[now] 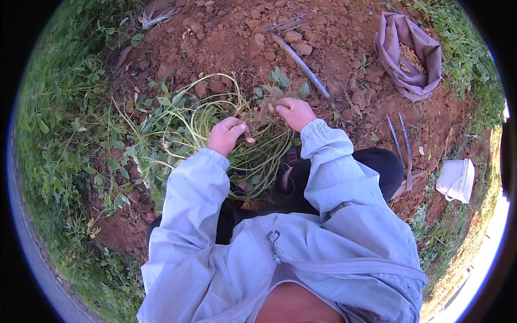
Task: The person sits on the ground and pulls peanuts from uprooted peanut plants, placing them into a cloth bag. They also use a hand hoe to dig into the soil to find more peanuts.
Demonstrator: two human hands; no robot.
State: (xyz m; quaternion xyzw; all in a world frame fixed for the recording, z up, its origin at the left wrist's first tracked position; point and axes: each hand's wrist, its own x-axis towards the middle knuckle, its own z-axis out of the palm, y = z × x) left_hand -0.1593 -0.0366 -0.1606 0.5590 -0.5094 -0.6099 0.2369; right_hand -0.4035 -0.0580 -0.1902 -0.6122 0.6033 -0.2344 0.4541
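Note:
Uprooted peanut plants (pixel 258 157) lie in a tangled bundle before me, with green stems, leaves and thin brown roots. My left hand (pixel 227 135) is closed among the stems and roots at the bundle's upper middle. Just beside its thumb a pale peanut pod (pixel 249 140) hangs from the roots. To the right, my right hand (pixel 296 114) has its thumb and fingers pinched at the root mass, on another peanut pod (pixel 271 107). The fingers partly hide what they hold.
A purplish cloth sack (pixel 387 44) with peanuts (pixel 410 58) inside stands open at upper right. A pronged hand tool with a metal handle (pixel 301 64) lies on reddish soil (pixel 226 36). Near my right knee is a two-pronged metal tool (pixel 407 149); a white bucket (pixel 454 179) lies beyond.

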